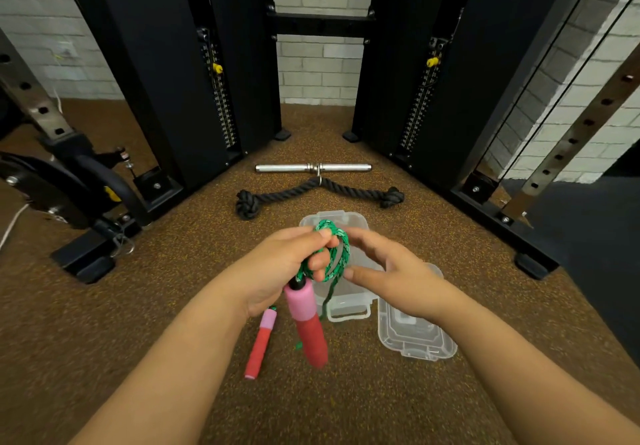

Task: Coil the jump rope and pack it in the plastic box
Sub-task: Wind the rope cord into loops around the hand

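**Green cord half wound, box waiting open below**

Green braided cord (331, 250) of the jump rope sits in a few loops around the fingers of the left hand (277, 268), which is closed on the coil with the thumb pinning the turns at the top. One pink-and-red foam handle (306, 320) hangs straight down from that fist, probably left dangling so its weight keeps the loops taut. The right hand (391, 275) is held just beside the coil, fingers loosely spread and gripping nothing that can be seen; it looks placed to guide the next turn of cord. A loose strand drops from the coil toward the floor, so the coiling seems unfinished.

The second handle (260, 342) lies on the floor near the left wrist, its cord end pointing up toward the hands. Directly under the coil stands the clear plastic box (341, 306), open, with its lid (414, 337) lying just beside it on the right. Keeping the hands over the box should make the final drop short.

There is no raised surface here: everything rests on a brown speckled rubber floor (173, 306). Farther off lie a chrome bar attachment (313, 167) and a black knotted triceps rope (318, 192), between the black uprights of a cable machine (156, 81). Behind stands a pale brick wall (318, 64)
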Available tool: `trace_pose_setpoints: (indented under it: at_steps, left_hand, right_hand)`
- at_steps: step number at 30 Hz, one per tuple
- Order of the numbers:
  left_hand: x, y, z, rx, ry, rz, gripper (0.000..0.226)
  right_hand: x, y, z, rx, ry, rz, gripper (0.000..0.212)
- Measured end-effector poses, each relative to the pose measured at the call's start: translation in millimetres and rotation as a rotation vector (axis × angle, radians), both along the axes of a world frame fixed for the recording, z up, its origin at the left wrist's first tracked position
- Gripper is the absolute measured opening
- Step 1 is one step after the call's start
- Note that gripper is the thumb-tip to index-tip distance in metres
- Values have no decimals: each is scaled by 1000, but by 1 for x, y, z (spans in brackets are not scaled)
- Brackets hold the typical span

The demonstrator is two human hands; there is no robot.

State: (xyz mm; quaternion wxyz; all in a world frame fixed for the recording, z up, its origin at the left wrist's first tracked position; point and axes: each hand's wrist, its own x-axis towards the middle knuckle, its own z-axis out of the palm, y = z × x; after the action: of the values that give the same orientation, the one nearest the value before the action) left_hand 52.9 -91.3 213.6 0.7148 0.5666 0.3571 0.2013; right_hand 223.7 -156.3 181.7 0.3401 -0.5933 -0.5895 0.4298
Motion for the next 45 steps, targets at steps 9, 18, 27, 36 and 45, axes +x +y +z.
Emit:
trace_pose_setpoints:
  at_steps: [9, 18, 27, 36, 45]
  left_hand:
    - [-5, 1, -2, 5, 57, -109, 23]
    - [-2, 0, 1, -230, -300, -63, 49]
    - [-5, 11, -16, 197, 29, 99, 59]
    - [-6, 8, -14, 335, 288, -158, 82]
    - [-2, 9, -4, 116, -40, 37, 38]
  right_hand:
    - [15, -1, 17, 132, 126, -223, 24]
    - [-12, -3, -18, 167, -437, -166, 22]
    - [-25, -11, -6, 221, -596, 72, 30]
    - [-4, -2, 24, 176, 110, -304, 28]
    - [8, 3, 13, 57, 242, -357, 32]
